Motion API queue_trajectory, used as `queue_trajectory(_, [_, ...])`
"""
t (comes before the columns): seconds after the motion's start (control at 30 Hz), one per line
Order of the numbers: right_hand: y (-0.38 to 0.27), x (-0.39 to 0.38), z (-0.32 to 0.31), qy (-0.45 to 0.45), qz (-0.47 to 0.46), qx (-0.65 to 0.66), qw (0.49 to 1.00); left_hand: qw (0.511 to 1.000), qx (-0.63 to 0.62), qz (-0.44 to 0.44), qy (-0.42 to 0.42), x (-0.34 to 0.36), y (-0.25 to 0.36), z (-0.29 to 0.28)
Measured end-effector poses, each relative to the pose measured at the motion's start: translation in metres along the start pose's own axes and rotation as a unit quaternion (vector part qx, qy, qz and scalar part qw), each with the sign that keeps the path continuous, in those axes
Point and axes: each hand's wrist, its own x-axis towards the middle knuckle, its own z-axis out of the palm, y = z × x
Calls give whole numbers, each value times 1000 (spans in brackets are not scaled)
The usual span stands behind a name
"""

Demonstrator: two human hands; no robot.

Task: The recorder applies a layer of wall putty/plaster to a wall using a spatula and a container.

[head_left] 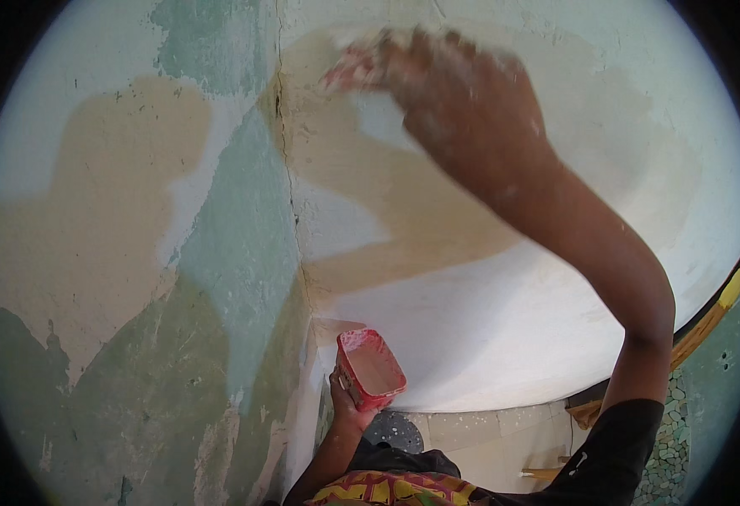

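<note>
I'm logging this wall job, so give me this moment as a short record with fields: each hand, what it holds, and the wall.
left hand: low in the wall corner, holding a red tub
red tub: open, smeared with pale paste
right hand: raised high against the wall, coated in white paste, blurred; whether it grips a tool cannot be told
wall: peeling green paint, tan patches, a crack down the corner, a smooth white coat on the right part
floor: pale, below the wall

The plaster-dusted right hand (425, 80) is smeared by motion, so the red-and-white tool (349, 72) at its fingertips cannot be told. The left hand (349, 409) is mostly hidden beneath the red rectangular plastic tub (370, 368). The yellow wooden frame (707, 325) is cut off at the rim.
</note>
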Motion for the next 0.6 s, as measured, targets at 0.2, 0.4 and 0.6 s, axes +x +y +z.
queue_trajectory(0.2, [-34,-17,16,-84,-42,-149,984,1000,-6,4,-9,-2,0,-4])
queue_trajectory(0.4, [-8,-6,16,96,-74,-49,991,1000,4,2,11,1,-1,-3])
queue_trajectory(0.6, [3,-9,26,11,-30,-61,998,1000,28,-1,7,-1,1,4])
